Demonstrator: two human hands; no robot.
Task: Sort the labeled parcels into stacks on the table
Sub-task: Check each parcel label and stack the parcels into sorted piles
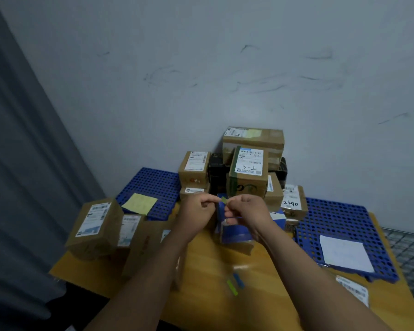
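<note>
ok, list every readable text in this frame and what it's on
"3-2": handwritten on the label of the green-taped box, front of the pile.
"2490": handwritten on the label of the small box, right of the pile.
Printed lines and barcodes on the other parcel labels: too small and blurred to read.
Yellow sheet and white sheet: no legible text.

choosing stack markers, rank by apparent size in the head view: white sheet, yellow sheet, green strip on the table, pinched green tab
1. white sheet
2. yellow sheet, though farther off
3. green strip
4. green tab, partly hidden, so its place is unsure
</note>
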